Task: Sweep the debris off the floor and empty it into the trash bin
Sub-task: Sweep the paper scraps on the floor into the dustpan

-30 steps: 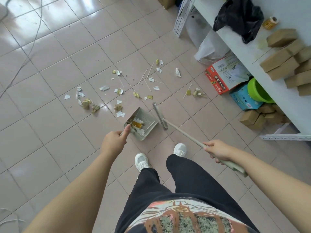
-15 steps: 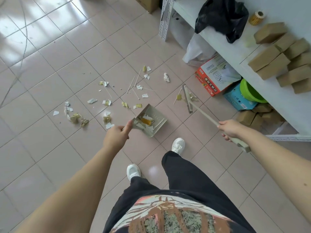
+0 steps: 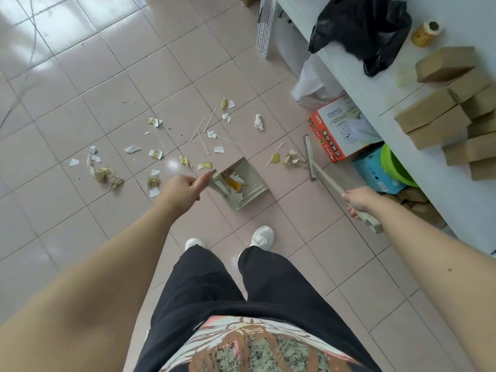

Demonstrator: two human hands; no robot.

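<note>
The left hand (image 3: 182, 187) grips the dustpan (image 3: 252, 181) by its handle, mouth facing right. Right of the dustpan, the right hand (image 3: 361, 200) clasps the broom (image 3: 326, 181), which slants away, head farthest. Debris (image 3: 154, 154) lies beyond the dustpan. The red box (image 3: 332, 132) carries print too small to read.

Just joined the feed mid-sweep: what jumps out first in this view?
Torn paper scraps litter the floor across the middle. At the centre the left hand holds a beige dustpan already carrying a few scraps. The right hand grips the broom, its head down beside the red box at the right.
</note>
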